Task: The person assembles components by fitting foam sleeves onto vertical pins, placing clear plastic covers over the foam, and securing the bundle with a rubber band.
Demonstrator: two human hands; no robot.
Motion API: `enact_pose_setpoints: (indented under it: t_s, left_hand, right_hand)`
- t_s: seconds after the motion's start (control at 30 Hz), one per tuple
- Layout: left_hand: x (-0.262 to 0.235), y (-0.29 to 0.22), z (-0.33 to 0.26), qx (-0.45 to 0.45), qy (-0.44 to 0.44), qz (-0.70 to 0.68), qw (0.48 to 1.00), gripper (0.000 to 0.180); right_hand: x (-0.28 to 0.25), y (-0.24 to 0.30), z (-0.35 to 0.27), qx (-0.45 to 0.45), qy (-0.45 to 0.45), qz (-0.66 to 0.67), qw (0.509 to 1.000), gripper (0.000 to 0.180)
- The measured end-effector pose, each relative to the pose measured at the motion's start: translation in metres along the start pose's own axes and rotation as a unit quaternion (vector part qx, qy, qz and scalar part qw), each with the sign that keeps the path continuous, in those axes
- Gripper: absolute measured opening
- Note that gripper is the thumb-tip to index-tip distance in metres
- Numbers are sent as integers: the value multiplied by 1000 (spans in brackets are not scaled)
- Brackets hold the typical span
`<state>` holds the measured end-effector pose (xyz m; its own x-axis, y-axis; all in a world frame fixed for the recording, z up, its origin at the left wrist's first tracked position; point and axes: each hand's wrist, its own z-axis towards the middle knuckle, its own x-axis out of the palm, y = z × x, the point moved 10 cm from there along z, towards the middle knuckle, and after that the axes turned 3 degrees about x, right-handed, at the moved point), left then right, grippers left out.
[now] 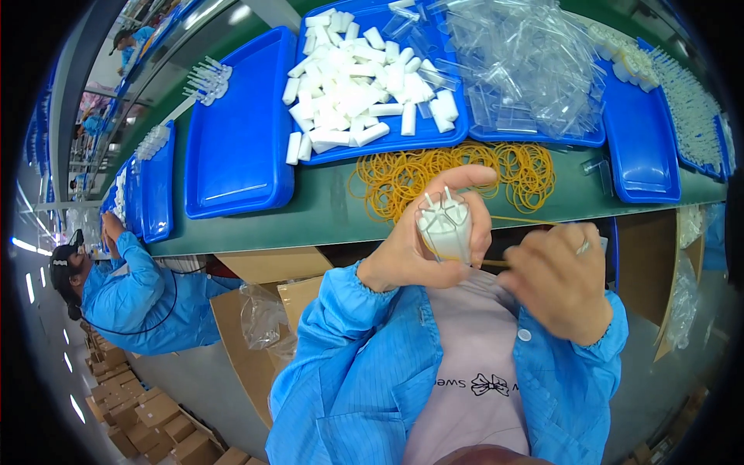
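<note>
My left hand (404, 252) is closed round a bundle of white plastic pieces (449, 236) with thin prongs at the top, partly wrapped in clear plastic. A yellow rubber band (527, 221) runs stretched from the bundle to my right hand (562, 283). The right fingers are bent on the band, and some of them are smeared by motion. Just beyond my left hand, a loose heap of yellow rubber bands (399, 182) lies on the green table (318, 205).
Blue trays stand along the table: one with white cylinders (349, 77), one heaped with clear plastic sleeves (527, 70), a bare one (236, 132) at left. White pronged pieces (686, 101) fill a tray at far right. A co-worker (143, 287) sits at left beside a cardboard box (240, 333).
</note>
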<state>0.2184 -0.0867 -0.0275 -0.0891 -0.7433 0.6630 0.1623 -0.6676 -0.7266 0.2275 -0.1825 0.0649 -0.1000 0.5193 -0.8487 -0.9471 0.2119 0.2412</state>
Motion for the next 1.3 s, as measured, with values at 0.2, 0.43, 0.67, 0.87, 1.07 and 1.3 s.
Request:
enact_pose_setpoints:
  t_s: [0.2,0.43,0.67,0.87,1.07,1.3]
  left_hand:
    - [-19,13,-1,8,-39,-231,972,66]
    - [-14,11,8,40,-28,-102,994,52]
    - [-37,12,4,39,-110,50,992,86]
    - [-16,-23,-5,193,-136,499,834,82]
    - [-1,-12,2,128,-32,546,827,91]
    - [6,-6,0,159,-5,533,831,91]
  right_hand:
    - [8,-27,-43,14,34,460,887,16]
    - [47,-59,-72,38,-107,916,386,41]
    - [115,-58,-58,306,-13,839,449,73]
    - [98,-48,-35,312,8,614,725,72]
    - [61,-25,-15,117,40,274,954,57]
    - [57,-33,-13,168,53,475,862,57]
